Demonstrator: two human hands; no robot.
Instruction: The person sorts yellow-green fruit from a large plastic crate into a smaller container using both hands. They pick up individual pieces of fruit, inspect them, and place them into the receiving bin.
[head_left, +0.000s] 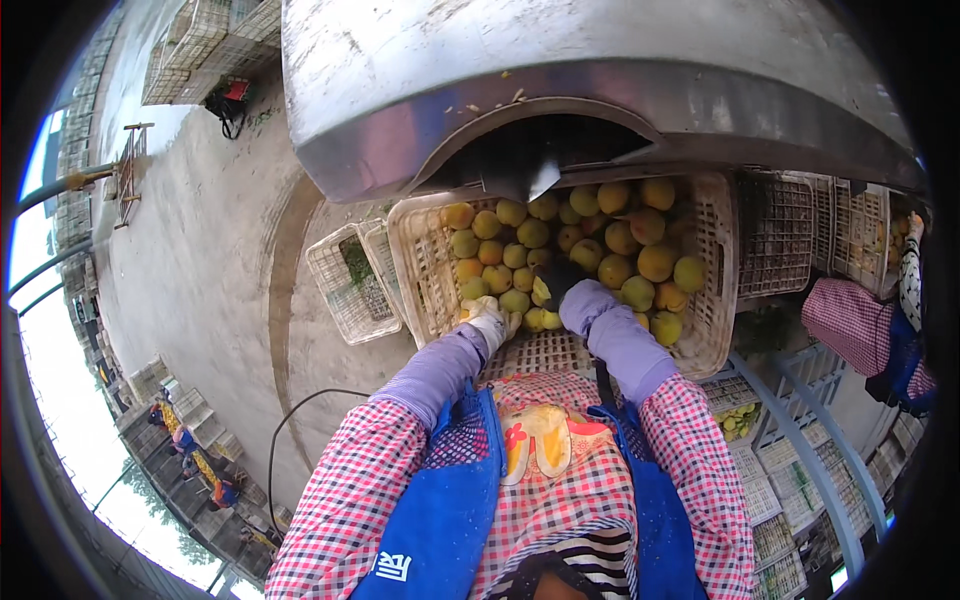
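Before me a white slatted plastic crate (712, 300) holds many round green, yellow and orange fruits (533, 233), perhaps peaches or apricots. My left hand (491, 321), in a pale glove, lies at the near left part of the crate, against the fruits; whether its fingers grip one is hidden. My right hand (561, 283), in a dark glove, reaches in among the fruits near the middle, beside a yellow-green one at its fingers. Its fingertips are hard to make out. Just beyond the crate is the rounded opening of a metal machine (465, 139).
Empty-looking white crates (352, 285) stand at the left on the concrete floor, near a dark cable (300, 405). More crates (776, 232) are at the right. A co-worker (851, 326) is at the far right beside crates and a blue metal frame (802, 442). Several people appear at lower left.
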